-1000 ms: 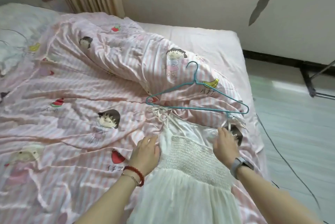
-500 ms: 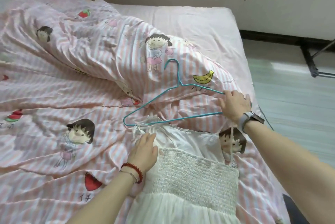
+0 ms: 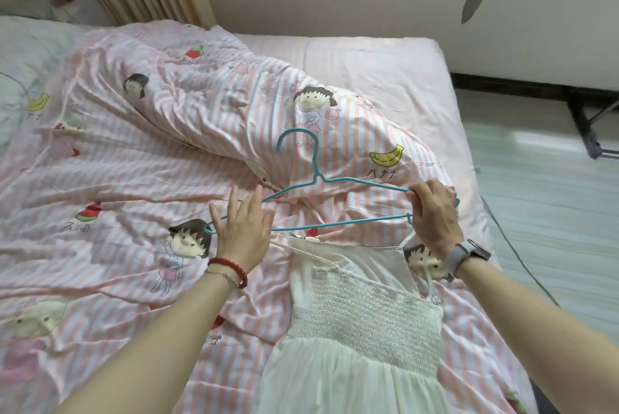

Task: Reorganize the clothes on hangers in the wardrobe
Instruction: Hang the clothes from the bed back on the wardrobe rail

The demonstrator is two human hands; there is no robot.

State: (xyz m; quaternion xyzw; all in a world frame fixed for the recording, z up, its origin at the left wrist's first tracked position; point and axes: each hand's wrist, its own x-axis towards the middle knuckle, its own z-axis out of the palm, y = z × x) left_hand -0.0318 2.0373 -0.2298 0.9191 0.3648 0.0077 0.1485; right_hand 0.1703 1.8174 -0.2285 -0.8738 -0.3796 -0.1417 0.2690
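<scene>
Bed (image 3: 385,65) with a pale pink mattress cover, its right edge running along the floor. Striped pink quilt (image 3: 134,179), printed with cartoon figures and fruit, spread over most of the bed and bunched into a ridge toward the far right corner. White dress (image 3: 365,330) with a smocked bodice, lying flat on the quilt near the right edge, its skirt reaching the near edge of the bed. Teal wire hanger (image 3: 316,179) lying on the quilt just beyond the top of the dress, hook pointing toward the far edge. Left hand (image 3: 243,229), fingers straight and spread, resting over the hanger's left end. Right hand (image 3: 433,212), fingers curled, gripping the hanger's right end.
</scene>
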